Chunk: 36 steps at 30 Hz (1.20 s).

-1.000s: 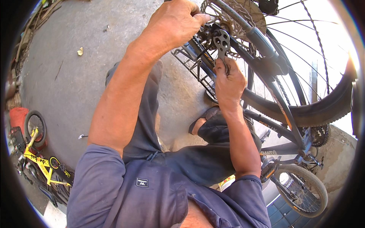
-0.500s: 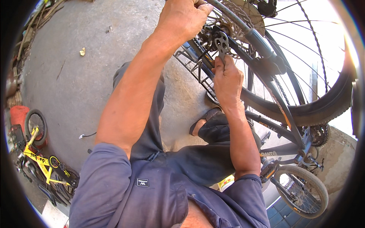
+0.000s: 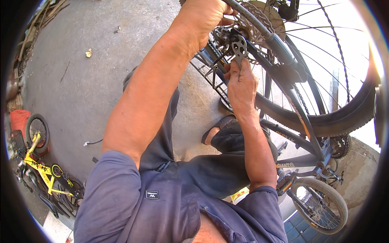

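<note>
My right hand (image 3: 242,83) pinches a flat metal multi-hole wrench (image 3: 239,46) by its lower end. The wrench's upper part is at the axle area of a bicycle wheel, beside the hub (image 3: 244,31); whether it touches the nut I cannot tell. At the top edge my left hand (image 3: 206,16) is curled near a dark frame tube (image 3: 253,18), its fingers partly hidden and cut off by the picture's edge. A perforated brake disc (image 3: 263,30) sits behind the tube. The dark bicycle's tyre (image 3: 320,123) curves across the right side.
A black rack (image 3: 210,77) lies below the hub, left of my right hand. Further right are a crankset (image 3: 340,146) and another wheel (image 3: 320,204). A small yellow bicycle (image 3: 40,166) stands at the left by a red container (image 3: 19,120). Sticks lie along the far-left edge.
My left hand has shifted slightly right and upward, its fingers now extending further toward the tube. The wrench has turned or moved a little to the right, still in my right hand.
</note>
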### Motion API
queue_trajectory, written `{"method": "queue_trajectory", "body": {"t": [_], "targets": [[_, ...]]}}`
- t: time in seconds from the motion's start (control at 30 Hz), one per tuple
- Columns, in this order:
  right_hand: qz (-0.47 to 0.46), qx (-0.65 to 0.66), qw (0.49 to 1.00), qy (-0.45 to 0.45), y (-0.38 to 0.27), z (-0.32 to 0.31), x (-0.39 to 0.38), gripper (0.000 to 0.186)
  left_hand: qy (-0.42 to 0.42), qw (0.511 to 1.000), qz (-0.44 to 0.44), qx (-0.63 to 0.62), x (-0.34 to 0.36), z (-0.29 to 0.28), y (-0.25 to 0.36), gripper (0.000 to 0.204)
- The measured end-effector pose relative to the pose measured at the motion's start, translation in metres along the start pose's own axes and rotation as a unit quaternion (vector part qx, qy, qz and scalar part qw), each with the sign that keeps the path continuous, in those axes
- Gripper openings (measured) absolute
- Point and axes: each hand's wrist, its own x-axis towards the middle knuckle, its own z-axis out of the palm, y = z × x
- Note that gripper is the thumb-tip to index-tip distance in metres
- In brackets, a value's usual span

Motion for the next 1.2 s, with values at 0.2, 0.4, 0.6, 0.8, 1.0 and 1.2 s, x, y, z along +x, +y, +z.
{"method": "queue_trajectory", "body": {"t": [0.2, 0.4, 0.6, 0.8, 1.0, 1.2], "targets": [[0.012, 0.091, 0.996, -0.006, -0.001, 0.003, 0.002, 0.013, 0.009, 0.993, -0.018, -0.117, -0.014, 0.006, 0.004, 0.023], [0.011, 0.051, 0.998, -0.037, 0.004, 0.0, 0.004, 0.026, -0.017, 0.97, 0.011, -0.241, -0.021, 0.012, 0.015, 0.025], [0.06, 0.193, 0.977, -0.069, -0.004, -0.007, 0.005, 0.056, -0.072, 0.933, -0.008, -0.352, -0.026, 0.014, 0.022, 0.015], [0.111, 0.231, 0.964, -0.077, -0.005, -0.004, 0.008, 0.07, -0.062, 0.937, -0.003, -0.345, -0.021, 0.013, 0.018, 0.023], [0.107, 0.24, 0.96, -0.101, -0.004, -0.006, 0.011, 0.081, -0.048, 0.936, -0.005, -0.348, -0.018, 0.013, 0.016, 0.025], [0.126, 0.249, 0.952, -0.123, -0.002, -0.006, 0.014, 0.088, -0.015, 0.947, 0.01, -0.321, -0.014, 0.016, 0.012, 0.033]]}}
